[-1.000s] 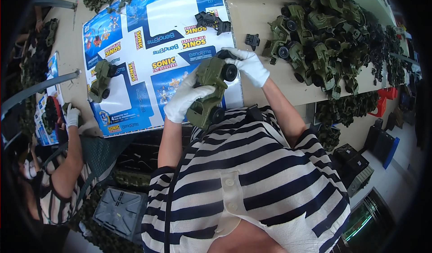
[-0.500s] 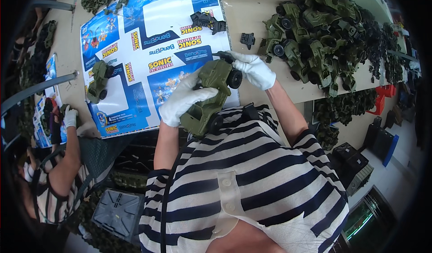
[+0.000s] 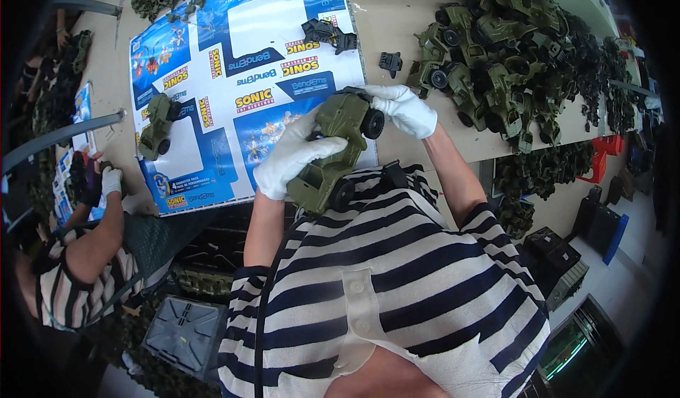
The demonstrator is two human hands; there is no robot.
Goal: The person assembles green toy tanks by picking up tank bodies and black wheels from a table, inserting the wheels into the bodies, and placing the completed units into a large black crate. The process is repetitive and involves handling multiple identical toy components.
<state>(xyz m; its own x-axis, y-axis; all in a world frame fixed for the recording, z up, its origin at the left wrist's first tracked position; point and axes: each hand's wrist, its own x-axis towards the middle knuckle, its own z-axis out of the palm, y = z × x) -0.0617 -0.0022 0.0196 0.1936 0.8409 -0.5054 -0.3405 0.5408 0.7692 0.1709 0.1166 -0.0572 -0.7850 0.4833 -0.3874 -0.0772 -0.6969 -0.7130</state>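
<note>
A dark green toy jeep point(image 3: 338, 139) with black wheels is held above the near edge of the table, tilted with one end toward my body. My left hand point(image 3: 294, 156), in a white glove, is wrapped round its side, thumb across the body. At the far end my gloved right hand point(image 3: 400, 107) pinches a small black part point(image 3: 360, 92) against the jeep. Its fingertips are partly hidden there. On the table beyond lie a small black piece point(image 3: 390, 62) and a larger black part point(image 3: 329, 35). Another green jeep point(image 3: 156, 127) rests at the left.
A blue and white printed sheet point(image 3: 244, 79) covers part of the table. Many green jeep bodies point(image 3: 496, 65) are heaped at the right. A grey metal bar point(image 3: 64, 137) crosses the left side. A co-worker's gloved hand point(image 3: 111, 180) works there. Below stands a grey crate point(image 3: 185, 338).
The black part in my right hand has come down against the far end of the jeep. My left hand keeps its hold. At the left, the co-worker's arm has shifted.
</note>
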